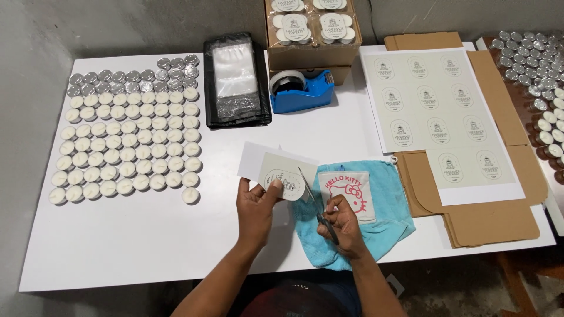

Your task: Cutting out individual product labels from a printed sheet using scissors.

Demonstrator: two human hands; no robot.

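My left hand pinches a small sheet of paper bearing an oval printed label, held just above the white table. My right hand grips a pair of scissors, whose blades point up and left into the edge of that paper beside the oval label. Both hands are over the table's front edge, with a light blue drawstring pouch lying under the right hand.
Rows of white tealight candles fill the left of the table. A black bag of clear sleeves, a blue tape dispenser, a cardboard box of packed candles, a label sheet and flat cardboard lie beyond and right.
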